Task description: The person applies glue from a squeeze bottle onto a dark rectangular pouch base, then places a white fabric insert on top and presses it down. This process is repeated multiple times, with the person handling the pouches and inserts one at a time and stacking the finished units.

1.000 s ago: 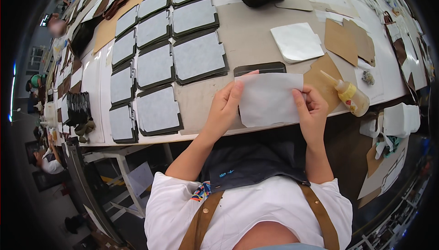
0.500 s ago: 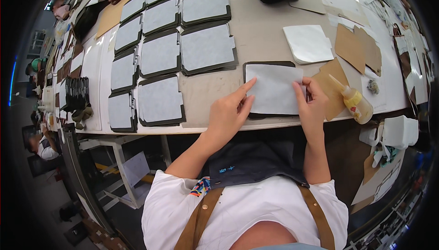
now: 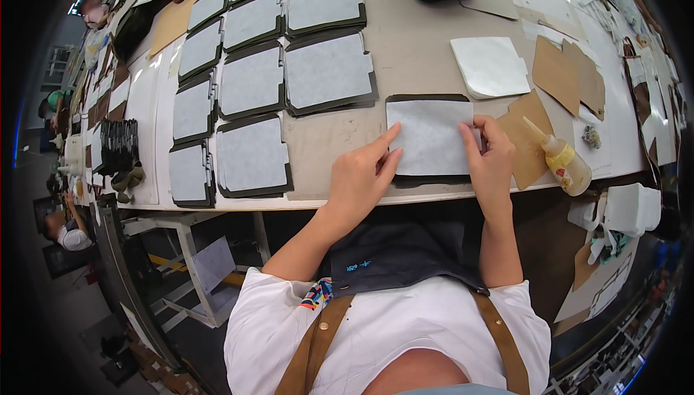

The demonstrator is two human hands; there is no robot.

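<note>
At the far left of our bench [image 3: 325,142] lie rows of finished dark panels faced with grey sheets [image 3: 253,153], set edge to edge and apart from what we are handling now. Moving right, our left hand [image 3: 361,178] rests on the bench surface with its forefinger stretched out so the tip touches the left edge of the pale grey sheet [image 3: 430,137]; the other fingers are loosely curled, clamped on nothing. The sheet lies flat on a dark panel [image 3: 426,99], whose border shows along the top and near edge, just in front of us near the table's front rim. It looks to us thin, light and limp, like paper or interlining, so we judge it will buckle or skid if pushed from one side; it is best handled by its edges and corners, pressed down flat with open fingertips. Our right hand [image 3: 491,164] meets the sheet's right edge, fingers together and lying over that margin, thumb alongside; whether it pinches the edge we cannot tell. Further right are tan card pieces [image 3: 557,73], a white square [image 3: 490,66] and a small glue bottle [image 3: 560,160] lying near.
</note>
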